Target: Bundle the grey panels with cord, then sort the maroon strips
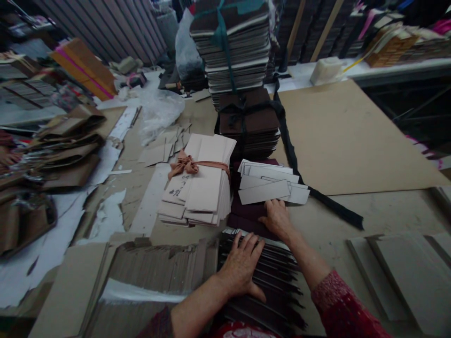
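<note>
My left hand (241, 265) lies with spread fingers on a fanned row of dark, glossy strips (278, 286) close to my body. Just beyond it, my right hand (278, 219) rests on a dark maroon sheet (246, 211), its thumb apart from the fingers. Its fingertips are at the near edge of several pale rectangular strips (266, 190) lying loosely over one another. To the left is a stack of pale card pieces (204, 192), tied with a brown cloth band (186, 164) and bearing handwriting.
A tall strapped stack of dark sheets (236, 51) stands behind, with a dark bundle (248, 117) before it. Grey-brown cards (151, 267) stand packed at front left. Brown folded pieces (66, 155) lie far left; a large board (345, 136) and grey boards (412, 277) are right.
</note>
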{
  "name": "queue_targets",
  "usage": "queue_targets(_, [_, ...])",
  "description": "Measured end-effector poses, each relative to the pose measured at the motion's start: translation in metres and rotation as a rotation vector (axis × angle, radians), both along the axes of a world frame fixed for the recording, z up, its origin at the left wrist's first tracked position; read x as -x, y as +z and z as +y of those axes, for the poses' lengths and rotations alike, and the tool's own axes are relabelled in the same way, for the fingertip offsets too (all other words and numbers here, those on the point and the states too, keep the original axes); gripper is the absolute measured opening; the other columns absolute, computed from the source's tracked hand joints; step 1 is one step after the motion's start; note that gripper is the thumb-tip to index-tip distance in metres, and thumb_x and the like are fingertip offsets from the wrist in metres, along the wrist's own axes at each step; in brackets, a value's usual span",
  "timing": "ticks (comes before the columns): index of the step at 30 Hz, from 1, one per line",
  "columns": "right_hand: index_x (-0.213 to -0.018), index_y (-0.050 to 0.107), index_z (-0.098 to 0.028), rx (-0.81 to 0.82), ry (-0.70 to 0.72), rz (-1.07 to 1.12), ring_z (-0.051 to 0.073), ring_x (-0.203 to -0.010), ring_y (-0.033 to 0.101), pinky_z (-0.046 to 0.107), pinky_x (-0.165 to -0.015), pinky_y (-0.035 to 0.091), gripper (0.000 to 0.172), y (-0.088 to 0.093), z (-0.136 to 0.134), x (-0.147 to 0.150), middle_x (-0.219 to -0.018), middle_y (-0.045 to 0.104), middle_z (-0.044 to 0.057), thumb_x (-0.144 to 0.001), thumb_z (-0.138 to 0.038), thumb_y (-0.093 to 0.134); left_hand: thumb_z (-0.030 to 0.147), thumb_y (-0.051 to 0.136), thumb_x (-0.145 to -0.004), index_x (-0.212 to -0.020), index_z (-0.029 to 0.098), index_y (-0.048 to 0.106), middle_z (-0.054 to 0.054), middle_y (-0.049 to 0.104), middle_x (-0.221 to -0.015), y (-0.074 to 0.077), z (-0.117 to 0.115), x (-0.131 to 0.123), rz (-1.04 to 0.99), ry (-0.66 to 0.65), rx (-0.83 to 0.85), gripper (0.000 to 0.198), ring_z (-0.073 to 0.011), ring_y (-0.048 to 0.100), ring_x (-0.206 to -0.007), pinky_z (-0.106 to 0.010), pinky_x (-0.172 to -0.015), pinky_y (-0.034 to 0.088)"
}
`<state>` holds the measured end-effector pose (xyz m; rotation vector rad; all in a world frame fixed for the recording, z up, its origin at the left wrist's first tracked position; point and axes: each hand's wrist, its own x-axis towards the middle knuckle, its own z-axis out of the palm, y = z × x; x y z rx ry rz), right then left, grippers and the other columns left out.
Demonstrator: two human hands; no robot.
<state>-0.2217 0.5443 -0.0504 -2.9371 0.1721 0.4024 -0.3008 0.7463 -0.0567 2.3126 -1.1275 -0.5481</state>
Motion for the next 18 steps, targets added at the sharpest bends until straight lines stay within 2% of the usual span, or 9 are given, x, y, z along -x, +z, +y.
queue_targets(3, [-0.093,0.057,-0.019,-0.047,0.003,0.023,0.029,-0.103,0.052,0.035,-0.082,0.039,0.03,-0.001,0.0,0.006,-0.108,0.06,0.01,-0.077,-0.029,0.081,0.09,0.066,-0.057,-0.153,0.013,0.025,-0.021,0.041,-0.15,0.001,0.0,-0.001,-0.009,-0.006,0.006,0.129,-0.0404,0.033,-0.142,-0.062,-0.122,0.011])
queue_targets(8, [-0.088,0.053,-0.021,-0.179,0.037,0.151,0.017,-0.073,0.057,0.026,-0.063,0.034,0.018,0.004,-0.011,0.016,-0.076,0.062,-0.001,-0.086,-0.024,0.071,0.091,0.064,-0.058,-0.153,0.014,0.025,-0.021,0.041,-0.151,0.001,0.001,-0.001,-0.013,-0.001,0.008,0.129,-0.04,0.032,-0.143,-0.062,-0.122,0.008])
queue_targets(13, [-0.096,0.053,-0.02,-0.174,0.06,0.145,0.019,-0.08,0.061,0.027,-0.062,0.031,0.022,0.019,-0.027,0.022,-0.087,0.065,0.004,-0.083,-0.017,0.071,0.091,0.062,-0.059,-0.153,0.014,0.025,-0.021,0.039,-0.152,0.001,0.001,0.0,-0.002,-0.004,-0.01,0.128,-0.0398,0.03,-0.144,-0.063,-0.122,0.006])
queue_targets(18, [-0.093,0.057,-0.021,-0.179,0.107,0.129,0.02,-0.075,0.061,0.028,-0.062,0.037,0.022,0.028,-0.04,0.026,-0.081,0.065,0.001,-0.079,-0.017,0.074,0.088,0.066,-0.058,-0.153,0.014,0.025,-0.02,0.039,-0.152,0.002,0.0,-0.001,-0.019,-0.01,-0.023,0.128,-0.0406,0.031,-0.143,-0.063,-0.121,0.008])
